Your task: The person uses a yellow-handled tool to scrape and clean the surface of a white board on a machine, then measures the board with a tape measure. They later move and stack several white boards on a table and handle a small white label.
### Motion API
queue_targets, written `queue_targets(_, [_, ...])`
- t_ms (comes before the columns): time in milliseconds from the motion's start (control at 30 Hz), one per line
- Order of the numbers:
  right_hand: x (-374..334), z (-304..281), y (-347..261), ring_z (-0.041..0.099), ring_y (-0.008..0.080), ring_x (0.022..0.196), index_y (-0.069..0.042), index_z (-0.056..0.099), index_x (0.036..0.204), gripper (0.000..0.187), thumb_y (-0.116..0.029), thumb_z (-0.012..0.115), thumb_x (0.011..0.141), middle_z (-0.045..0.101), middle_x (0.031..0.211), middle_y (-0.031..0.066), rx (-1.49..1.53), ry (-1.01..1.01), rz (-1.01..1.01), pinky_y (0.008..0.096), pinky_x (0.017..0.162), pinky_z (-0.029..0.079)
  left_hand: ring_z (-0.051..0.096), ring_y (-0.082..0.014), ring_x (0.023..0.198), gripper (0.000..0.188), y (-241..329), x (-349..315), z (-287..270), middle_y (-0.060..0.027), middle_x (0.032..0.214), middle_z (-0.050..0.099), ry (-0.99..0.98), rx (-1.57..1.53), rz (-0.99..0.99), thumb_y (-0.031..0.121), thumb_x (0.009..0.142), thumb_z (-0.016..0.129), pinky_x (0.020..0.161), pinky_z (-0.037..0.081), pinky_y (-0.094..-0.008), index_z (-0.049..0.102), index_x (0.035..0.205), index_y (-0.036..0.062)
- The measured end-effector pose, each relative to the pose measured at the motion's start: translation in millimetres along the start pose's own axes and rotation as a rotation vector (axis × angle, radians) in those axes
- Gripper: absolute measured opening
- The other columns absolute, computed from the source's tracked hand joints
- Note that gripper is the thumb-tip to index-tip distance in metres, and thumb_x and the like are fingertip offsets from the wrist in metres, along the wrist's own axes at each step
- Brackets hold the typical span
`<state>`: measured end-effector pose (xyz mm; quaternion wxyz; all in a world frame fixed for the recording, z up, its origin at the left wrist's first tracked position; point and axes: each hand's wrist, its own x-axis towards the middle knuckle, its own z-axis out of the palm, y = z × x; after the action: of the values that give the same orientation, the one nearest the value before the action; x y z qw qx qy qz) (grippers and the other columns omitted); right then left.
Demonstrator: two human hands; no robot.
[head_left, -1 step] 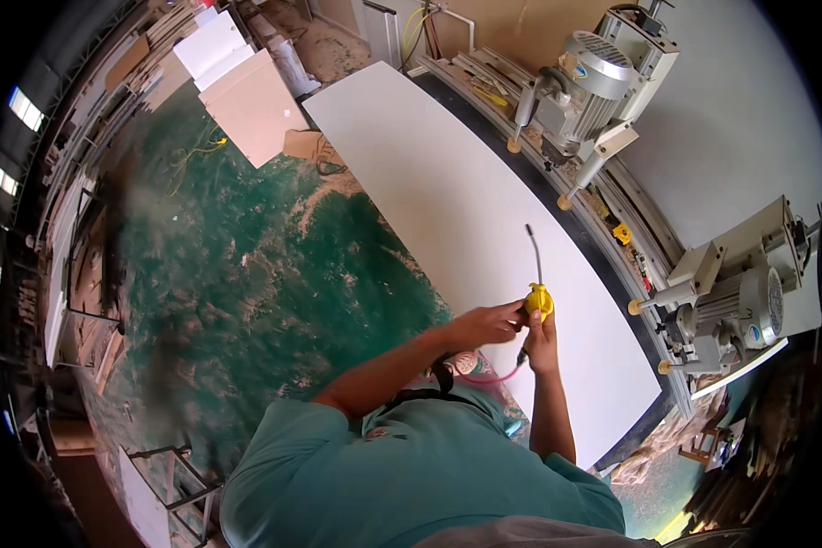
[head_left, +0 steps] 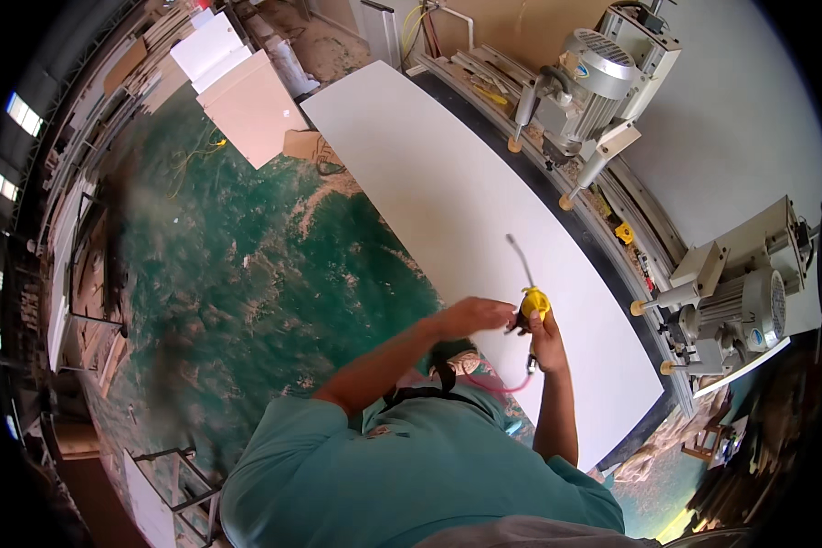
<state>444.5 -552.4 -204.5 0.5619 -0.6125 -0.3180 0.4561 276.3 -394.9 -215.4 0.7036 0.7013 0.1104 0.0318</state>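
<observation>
My right hand point(head_left: 547, 342) wraps the yellow tool point(head_left: 536, 302) over the white board point(head_left: 429, 164), likely light, stiff and best held by its body, while my left hand point(head_left: 477, 316), over the board's edge, blurs too much to tell its grip.

- Yellow hand tool point(head_left: 538, 302): rounded body with dark parts on its left, gripped in the right hand point(head_left: 546, 340), over the table point(head_left: 411, 164), between its two long edges.
- Thin grey tube point(head_left: 522, 260): blurred, rising from the body, pointing slightly left toward the table's far end.
- Pink hose point(head_left: 502, 391): slack, curving below the tool near the table's left edge.
</observation>
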Motion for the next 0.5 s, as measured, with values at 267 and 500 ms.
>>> queue_targets(267, [22, -9, -12, 0.060, 0.0145, 0.058, -0.001, 0.050, 0.127, 0.041, -0.034, 0.048, 0.102, 0.061, 0.068, 0.0063, -0.278, 0.078, 0.291, 0.0289, 0.056, 0.050, 0.054, -0.0325, 0.121, 0.041, -128, 9, -196, -0.0106, 0.126, 0.058, 0.734, 0.930, -0.183, 0.027, 0.086, 0.068, 0.100, 0.044, -0.0466, 0.061, 0.122, 0.0089])
queue_targets(500, [15, 89, -15, 0.060, 0.0169, 0.062, -0.002, 0.049, 0.128, 0.039, -0.031, 0.049, 0.102, 0.063, 0.073, 0.0067, -0.382, 0.297, 0.570, 0.0331, 0.060, 0.050, 0.026, -0.0355, 0.145, 0.090, -134, 28, -275, -0.0129, 0.156, 0.029, -0.066, 1.262, 0.275, 0.053, 0.066, 0.081, 0.113, 0.017, -0.0678, 0.048, 0.143, 0.0189])
